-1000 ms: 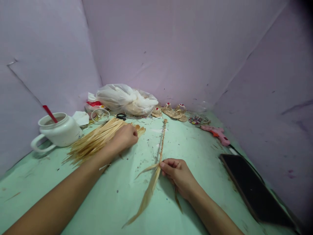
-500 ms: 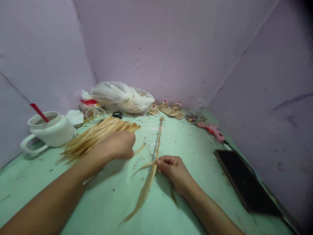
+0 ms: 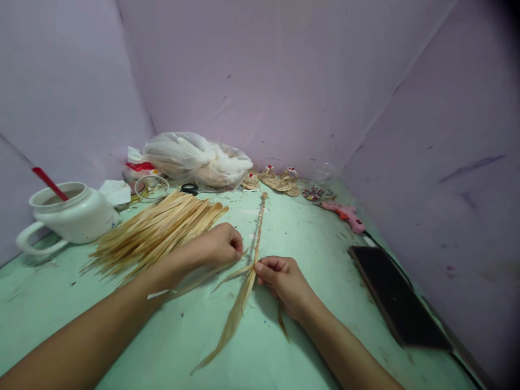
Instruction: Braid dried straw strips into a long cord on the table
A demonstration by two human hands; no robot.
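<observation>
A thin plaited straw cord (image 3: 259, 225) lies on the green table (image 3: 317, 254), running away from me. My right hand (image 3: 282, 280) pinches it where the plait ends and loose straw strips (image 3: 233, 317) fan out toward me. My left hand (image 3: 217, 246) is closed on a single straw strip (image 3: 195, 279), just left of the cord and almost touching my right hand. A pile of straw strips (image 3: 156, 230) lies behind my left hand.
A white pot (image 3: 71, 216) with a red-handled tool stands at the left. At the back are a plastic bag (image 3: 197, 160), scissors (image 3: 189, 188), a glass ring (image 3: 151, 188), small woven straw pieces (image 3: 280, 181), beads (image 3: 312, 194) and a pink glue gun (image 3: 345, 214). A dark phone (image 3: 396, 298) lies at the right.
My left hand left the straw pile with one strip and came toward me and right, up to the cord. My right hand kept its pinch on the cord.
</observation>
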